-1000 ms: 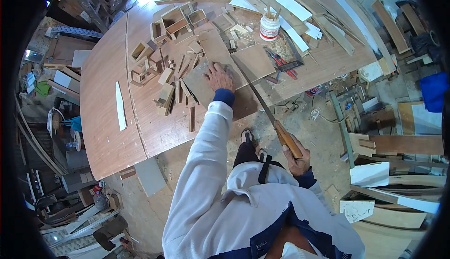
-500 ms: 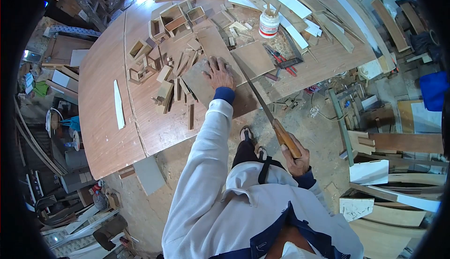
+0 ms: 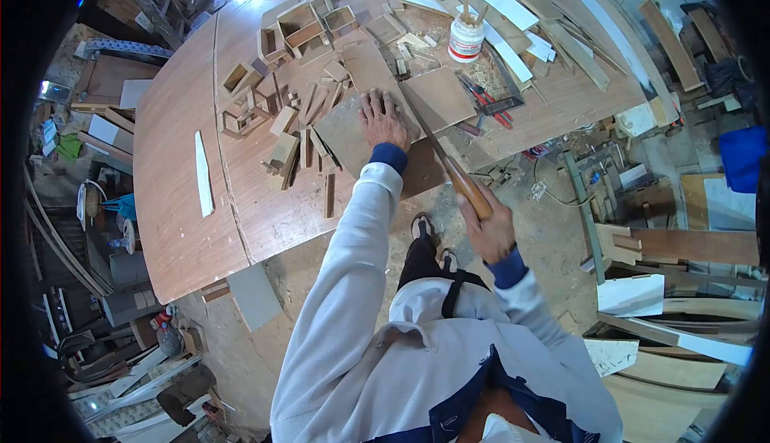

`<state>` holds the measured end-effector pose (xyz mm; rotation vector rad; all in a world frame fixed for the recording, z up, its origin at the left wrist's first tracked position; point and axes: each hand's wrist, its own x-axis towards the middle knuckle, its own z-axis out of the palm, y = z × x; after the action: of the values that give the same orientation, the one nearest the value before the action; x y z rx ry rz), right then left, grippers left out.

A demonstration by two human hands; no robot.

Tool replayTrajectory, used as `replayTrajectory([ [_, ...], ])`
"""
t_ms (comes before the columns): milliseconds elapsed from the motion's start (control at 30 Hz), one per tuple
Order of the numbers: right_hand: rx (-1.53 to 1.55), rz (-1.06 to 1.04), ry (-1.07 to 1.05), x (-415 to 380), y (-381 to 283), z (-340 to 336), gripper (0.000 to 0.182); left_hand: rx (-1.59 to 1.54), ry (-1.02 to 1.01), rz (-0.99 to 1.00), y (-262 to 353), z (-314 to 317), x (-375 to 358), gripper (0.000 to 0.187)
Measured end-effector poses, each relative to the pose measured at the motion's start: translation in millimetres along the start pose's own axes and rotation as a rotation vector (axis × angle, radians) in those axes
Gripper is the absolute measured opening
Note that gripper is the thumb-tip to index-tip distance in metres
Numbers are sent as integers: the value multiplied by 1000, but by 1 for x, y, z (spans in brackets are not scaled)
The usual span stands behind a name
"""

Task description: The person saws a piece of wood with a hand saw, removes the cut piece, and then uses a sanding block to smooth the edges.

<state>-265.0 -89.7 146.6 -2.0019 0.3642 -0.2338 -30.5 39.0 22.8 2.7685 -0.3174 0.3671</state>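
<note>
My left hand [image 3: 385, 122] lies flat on a thin brown board [image 3: 343, 132] at the table's near edge, its fingers stretched forward and slightly apart. In my right hand [image 3: 491, 229] is the wooden handle of a handsaw [image 3: 458, 175], with my fingers wrapped round it. The saw's dark blade runs forward and left over the edge, close beside my left hand and against the board. Another flat piece of board [image 3: 439, 100] lies to the right of the blade. Whether the teeth are inside a cut is too small to tell.
The wooden table [image 3: 176, 170] holds small open wooden boxes [image 3: 301, 26], loose wood offcuts, a white tub [image 3: 466, 40] with sticks in it, and red-handled pliers [image 3: 491, 106]. Long curved strips lie at the back. Stacked timber [image 3: 682, 371] stands at the right.
My right hand has pushed the saw forward and to the left, so more of the blade has passed over the table. My left hand stays flat on the board.
</note>
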Motion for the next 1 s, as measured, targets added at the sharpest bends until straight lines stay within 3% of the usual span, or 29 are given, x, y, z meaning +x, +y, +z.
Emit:
replayTrajectory([
  [167, 51, -147, 53, 21, 7, 19, 41, 13, -7, 9, -3, -2, 2, 48],
  [567, 55, 56, -25, -28, 8, -8, 43, 19, -48, -78, 3, 5, 0, 46],
  [767, -2, -28, 4, -59, 3, -23, 41, -34, 25, -24, 0, 8, 1, 44],
  [1000, -11, -28, -48, 14, -6, 12, 42, -2, 27, 5, -3, 6, 0, 46],
])
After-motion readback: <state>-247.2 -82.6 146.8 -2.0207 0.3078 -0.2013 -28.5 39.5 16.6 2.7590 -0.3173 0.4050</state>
